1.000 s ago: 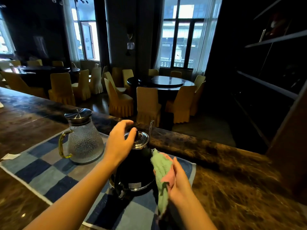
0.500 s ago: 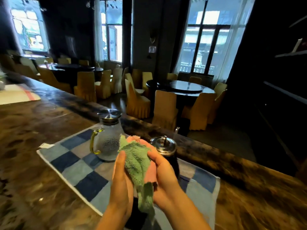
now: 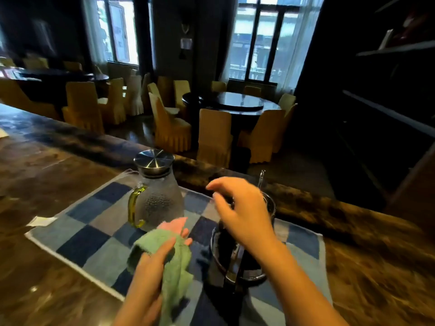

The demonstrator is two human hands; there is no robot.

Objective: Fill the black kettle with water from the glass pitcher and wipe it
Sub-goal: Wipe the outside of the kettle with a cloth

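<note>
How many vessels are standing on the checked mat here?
2. The glass pitcher stands near the far edge of the checked mat; the black kettle stands to its right, nearer the person, partly hidden behind the right hand. No others show.

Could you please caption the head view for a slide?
Left hand holds green cloth; right hand over black kettle, beside glass pitcher.

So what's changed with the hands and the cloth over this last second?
The cloth passed from the right hand to the left hand, which now holds it beside the kettle. The left hand came off the kettle's lid; the right hand moved up over the kettle, fingers loose. The pitcher and kettle stayed on the checked mat.
</note>
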